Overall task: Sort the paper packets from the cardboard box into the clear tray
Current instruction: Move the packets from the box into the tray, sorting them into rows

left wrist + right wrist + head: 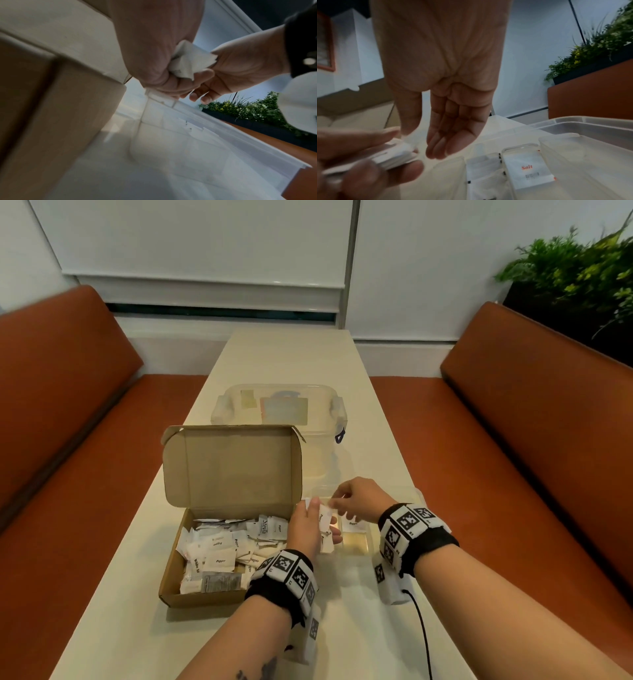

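Head view: left hand [306, 527] partly hides its gripped packets [324, 517].

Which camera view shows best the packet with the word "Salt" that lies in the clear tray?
The right wrist view: the Salt packet lies flat in a clear tray compartment, red label readable. The head view shows only unreadable white packets there, behind the hands. The left wrist view shows the tray's wall, not this packet.

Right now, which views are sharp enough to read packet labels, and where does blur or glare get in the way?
Head view: packets in the cardboard box read Pepper; clear tray nearly vanishes. Left wrist view: box and tray smeared. Right wrist view: Salt packet readable; left hand blurred.
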Action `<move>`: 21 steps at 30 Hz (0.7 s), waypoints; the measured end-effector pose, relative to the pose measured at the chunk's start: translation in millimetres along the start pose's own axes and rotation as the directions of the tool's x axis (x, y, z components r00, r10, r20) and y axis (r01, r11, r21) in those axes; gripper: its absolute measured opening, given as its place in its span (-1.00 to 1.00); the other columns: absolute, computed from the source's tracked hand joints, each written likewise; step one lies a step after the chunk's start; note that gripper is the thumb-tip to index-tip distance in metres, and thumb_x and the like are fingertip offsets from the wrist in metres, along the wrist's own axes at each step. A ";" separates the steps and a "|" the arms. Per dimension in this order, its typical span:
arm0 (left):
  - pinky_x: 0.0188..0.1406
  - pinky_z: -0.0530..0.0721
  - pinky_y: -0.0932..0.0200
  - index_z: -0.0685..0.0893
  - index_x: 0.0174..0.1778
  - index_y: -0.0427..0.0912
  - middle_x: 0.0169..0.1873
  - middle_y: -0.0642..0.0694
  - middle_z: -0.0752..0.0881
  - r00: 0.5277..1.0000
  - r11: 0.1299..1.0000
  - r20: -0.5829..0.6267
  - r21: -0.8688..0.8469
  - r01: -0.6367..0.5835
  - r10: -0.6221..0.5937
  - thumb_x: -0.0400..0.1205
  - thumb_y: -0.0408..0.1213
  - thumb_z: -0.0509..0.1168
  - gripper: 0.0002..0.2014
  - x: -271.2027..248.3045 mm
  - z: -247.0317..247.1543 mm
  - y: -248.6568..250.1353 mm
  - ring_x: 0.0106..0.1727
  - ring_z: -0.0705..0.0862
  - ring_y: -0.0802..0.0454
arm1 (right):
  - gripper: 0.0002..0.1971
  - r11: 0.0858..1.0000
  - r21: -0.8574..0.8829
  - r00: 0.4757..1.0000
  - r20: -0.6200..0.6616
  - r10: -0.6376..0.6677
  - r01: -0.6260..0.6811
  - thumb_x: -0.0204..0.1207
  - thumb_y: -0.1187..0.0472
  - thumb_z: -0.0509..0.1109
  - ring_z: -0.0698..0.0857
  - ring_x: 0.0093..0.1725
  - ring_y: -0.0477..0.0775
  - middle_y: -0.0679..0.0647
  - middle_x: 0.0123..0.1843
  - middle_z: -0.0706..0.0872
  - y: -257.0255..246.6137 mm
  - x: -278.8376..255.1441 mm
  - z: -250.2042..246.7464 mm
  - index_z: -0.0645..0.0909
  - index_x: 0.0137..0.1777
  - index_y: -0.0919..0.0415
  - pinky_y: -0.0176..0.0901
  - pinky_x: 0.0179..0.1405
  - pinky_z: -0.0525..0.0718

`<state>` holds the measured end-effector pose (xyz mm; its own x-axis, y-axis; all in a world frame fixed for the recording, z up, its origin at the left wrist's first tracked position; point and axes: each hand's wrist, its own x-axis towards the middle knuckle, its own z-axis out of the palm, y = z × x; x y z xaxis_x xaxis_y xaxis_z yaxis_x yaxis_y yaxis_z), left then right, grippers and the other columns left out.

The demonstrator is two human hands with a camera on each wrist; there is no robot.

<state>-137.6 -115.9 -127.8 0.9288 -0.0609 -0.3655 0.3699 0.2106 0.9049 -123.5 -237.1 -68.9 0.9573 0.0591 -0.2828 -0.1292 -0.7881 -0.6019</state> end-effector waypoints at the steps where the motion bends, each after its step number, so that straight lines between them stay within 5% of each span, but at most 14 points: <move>1: -0.65 0.62 0.22 0.45 0.12 -0.25 -0.25 -0.27 0.64 1.000 0.998 -0.011 0.056 -0.009 0.010 0.77 -0.11 0.05 -0.75 -1.1 1.2 0.8 -0.59 0.68 0.02 | -0.80 0.999 0.046 1.000 0.018 0.010 -0.011 0.52 0.16 0.43 0.64 -0.34 -0.10 0.11 -0.20 0.75 -0.6 -3.8 0.7 0.68 0.07 0.25 -0.23 -0.25 0.69; 3: -0.25 0.74 0.04 0.48 0.15 -0.22 -0.02 -0.35 0.67 0.998 0.973 -0.052 0.231 -0.030 0.043 0.76 -0.04 0.03 -0.68 -2.2 4.1 0.2 -0.18 0.78 -0.14 | -0.78 0.994 0.103 0.999 0.030 0.026 -0.029 0.47 0.21 0.49 0.64 -0.37 -0.09 0.07 -0.26 0.74 0.4 -11.2 2.6 0.66 0.07 0.27 -0.24 -0.31 0.68; 5: 0.21 0.60 -0.17 0.51 0.18 -0.25 0.11 -0.36 0.64 0.994 0.934 -0.063 0.353 -0.056 0.084 0.76 -0.02 0.01 -0.63 -2.7 5.9 -0.5 0.14 0.65 -0.29 | -0.78 0.990 0.139 0.999 0.010 0.035 -0.036 0.44 0.25 0.52 0.64 -0.37 -0.06 0.03 -0.33 0.69 2.9 -18.2 3.6 0.65 0.03 0.29 -0.24 -0.35 0.66; 7: 0.34 0.49 -0.08 0.51 0.28 -0.26 0.18 -0.30 0.61 0.995 0.851 -0.020 0.521 -0.074 0.098 0.78 -0.09 -0.02 -0.64 -5.9 8.8 2.4 0.26 0.57 -0.27 | -0.80 0.981 0.188 0.999 0.003 0.048 -0.047 0.43 0.26 0.52 0.68 -0.37 -0.03 0.06 -0.32 0.69 6.7 -23.9 3.4 0.62 -0.01 0.29 -0.22 -0.35 0.66; 8: 0.34 0.48 -0.02 0.49 0.35 -0.27 0.26 -0.28 0.58 0.995 0.816 0.007 0.572 -0.086 0.101 0.78 -0.12 -0.01 -0.63 -6.4 10.3 4.5 0.31 0.55 -0.24 | -0.81 0.975 0.216 0.999 0.013 0.050 -0.052 0.43 0.26 0.51 0.70 -0.38 -0.04 0.07 -0.33 0.71 8.6 -26.1 2.8 0.59 -0.03 0.28 -0.22 -0.36 0.66; 10: 0.22 0.57 -0.05 0.46 0.39 -0.27 0.32 -0.25 0.57 0.999 0.899 0.026 0.438 -0.033 0.024 0.76 -0.11 0.07 -0.62 -12.2 14.8 8.6 0.25 0.59 -0.22 | -0.81 0.968 0.244 0.998 0.027 0.054 -0.059 0.43 0.26 0.50 0.73 -0.41 -0.06 0.07 -0.37 0.73 12.4 -29.7 1.2 0.56 -0.06 0.26 -0.24 -0.38 0.65; 12: -0.18 0.66 0.03 0.44 0.29 -0.20 0.22 -0.19 0.59 0.988 0.975 0.098 0.203 0.095 -0.116 0.70 -0.18 0.20 -0.71 -21.3 17.6 14.0 -0.03 0.69 -0.11 | -0.83 0.969 0.237 0.998 0.017 0.062 -0.064 0.43 0.28 0.50 0.73 -0.40 -0.03 0.07 -0.37 0.73 15.7 -31.6 -1.1 0.54 -0.11 0.24 -0.24 -0.39 0.68; 14: -0.44 0.69 0.12 0.49 0.17 -0.31 -0.02 -0.28 0.68 0.944 0.981 0.276 -0.015 0.191 -0.179 0.60 -0.46 0.26 -0.76 -29.4 17.9 17.4 -0.26 0.78 -0.08 | -0.84 0.973 0.222 0.998 0.005 0.066 -0.065 0.42 0.32 0.49 0.72 -0.41 -0.02 0.07 -0.38 0.71 18.7 -32.7 -3.7 0.52 -0.17 0.22 -0.20 -0.33 0.72; 17: -0.42 0.70 0.27 0.57 -0.01 -0.30 -0.28 -0.16 0.77 0.876 0.984 0.463 -0.035 0.172 -0.137 0.29 -0.66 0.20 -0.62 -37.9 15.6 20.4 -0.26 0.81 -0.03 | -0.82 0.975 0.214 0.998 -0.013 0.068 -0.064 0.39 0.34 0.51 0.70 -0.43 -0.03 0.08 -0.37 0.69 22.7 -33.6 -5.9 0.52 -0.23 0.22 -0.10 -0.22 0.75; 21: -0.17 0.57 0.12 0.57 0.04 -0.27 -0.10 -0.30 0.61 0.879 0.990 0.464 -0.027 0.138 -0.110 0.16 -0.67 0.13 -0.47 -39.2 9.3 15.1 -0.06 0.65 -0.16 | -0.76 0.967 0.250 0.998 -0.044 0.052 -0.040 0.38 0.32 0.55 0.70 -0.43 -0.08 0.04 -0.41 0.67 25.5 -34.1 -4.8 0.50 -0.32 0.17 -0.22 -0.34 0.68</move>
<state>-168.2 -119.4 -97.8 0.7856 -0.5299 -0.3195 0.4942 0.2266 0.8393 -158.2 -262.2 -71.0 0.9598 -0.0094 -0.2806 -0.2276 -0.6113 -0.7579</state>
